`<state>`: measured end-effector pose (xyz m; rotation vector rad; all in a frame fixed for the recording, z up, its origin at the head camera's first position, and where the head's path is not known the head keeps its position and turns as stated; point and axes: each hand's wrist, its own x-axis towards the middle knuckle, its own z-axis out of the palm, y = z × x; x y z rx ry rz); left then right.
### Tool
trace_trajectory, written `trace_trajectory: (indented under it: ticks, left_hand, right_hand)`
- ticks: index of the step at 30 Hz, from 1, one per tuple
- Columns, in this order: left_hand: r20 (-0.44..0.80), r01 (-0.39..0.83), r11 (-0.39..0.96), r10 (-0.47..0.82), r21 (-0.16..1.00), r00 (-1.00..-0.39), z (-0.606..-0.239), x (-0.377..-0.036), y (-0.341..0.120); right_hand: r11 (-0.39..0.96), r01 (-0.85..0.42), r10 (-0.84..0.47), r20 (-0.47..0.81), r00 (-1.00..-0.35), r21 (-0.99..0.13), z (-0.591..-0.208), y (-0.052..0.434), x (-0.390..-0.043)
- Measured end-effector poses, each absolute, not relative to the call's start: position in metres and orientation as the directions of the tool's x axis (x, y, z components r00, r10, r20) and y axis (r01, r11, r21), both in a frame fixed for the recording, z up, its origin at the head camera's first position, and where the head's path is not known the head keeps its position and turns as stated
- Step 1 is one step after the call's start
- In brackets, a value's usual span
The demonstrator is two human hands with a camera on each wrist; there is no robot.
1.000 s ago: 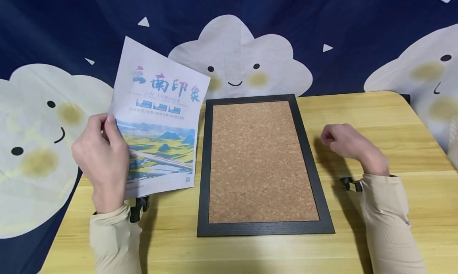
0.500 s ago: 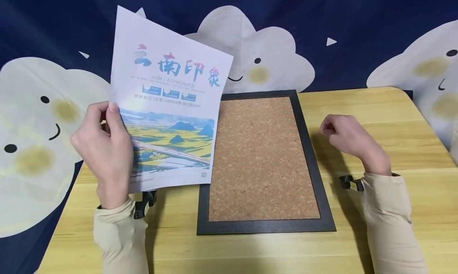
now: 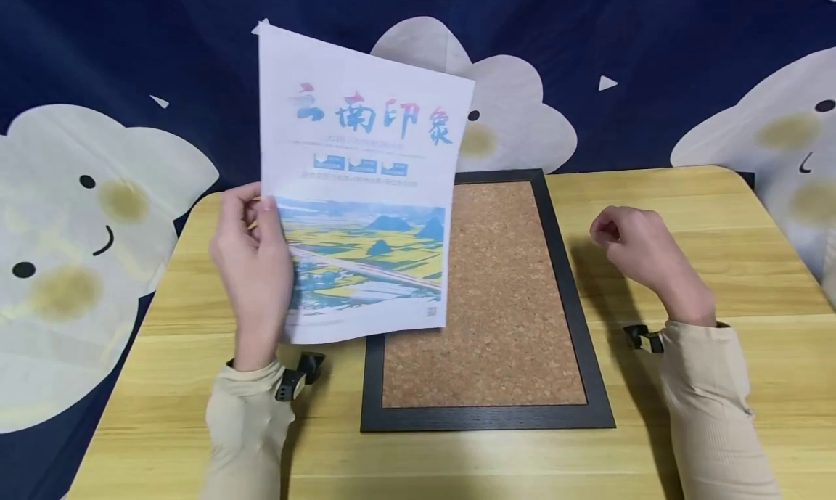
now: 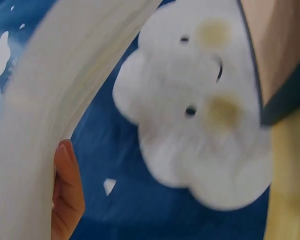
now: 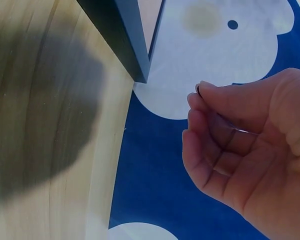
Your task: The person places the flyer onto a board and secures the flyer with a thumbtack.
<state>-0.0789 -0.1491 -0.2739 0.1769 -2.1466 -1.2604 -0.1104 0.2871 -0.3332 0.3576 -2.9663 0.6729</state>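
Observation:
My left hand (image 3: 255, 260) pinches a printed paper poster (image 3: 366, 268) by its left edge. The poster has coloured Chinese characters above a picture of yellow fields and blue hills. It stands raised and covers the left part of a cork board (image 3: 503, 289) with a black frame. In the left wrist view, the poster (image 4: 30, 120) curves close to the camera, and only some fingers (image 4: 67, 185) show beside it. My right hand (image 3: 646, 257) hovers right of the board, fingers loosely curled and thumb tip against the index finger. No held object can be made out in it.
The board lies on a yellow wood-grain table (image 3: 686, 210). Behind hangs a dark blue cloth (image 3: 588, 21) with smiling white clouds. Each wrist wears a small black camera mount, such as the left mount (image 3: 300, 376).
My left hand has carried the poster up and to the right, so it now overlaps the cork board. My right hand has barely moved.

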Motion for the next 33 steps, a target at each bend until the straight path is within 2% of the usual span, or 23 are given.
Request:
trace_trajectory:
  ticks: [4, 12, 19, 26, 33]
  left_hand:
    - [0.403, 0.218, 0.465, -0.344, 0.858, -0.848, -0.283, -0.082, -0.137]
    - [0.392, 0.270, 0.461, -0.191, 0.845, -0.900, -0.302, -0.083, -0.112]
    - [0.258, 0.195, 0.478, -0.071, 0.857, -0.963, -0.318, -0.078, -0.086]
    - [0.102, 0.128, 0.533, 0.077, 0.836, -0.992, -0.325, -0.075, -0.073]
    - [-0.063, 0.138, 0.663, 0.270, 0.736, -0.961, -0.333, -0.075, -0.068]
  right_hand:
    - [0.872, -0.254, -0.211, 0.148, -0.966, -0.418, -0.333, 0.287, -0.111]
    - [0.875, -0.233, -0.182, 0.158, -0.971, -0.425, -0.331, 0.287, -0.110]
    - [0.868, -0.243, -0.186, 0.172, -0.967, -0.432, -0.333, 0.288, -0.109]
    - [0.870, -0.244, -0.184, 0.175, -0.967, -0.429, -0.333, 0.289, -0.109]
    - [0.870, -0.222, -0.178, 0.138, -0.974, -0.441, -0.331, 0.288, -0.108]
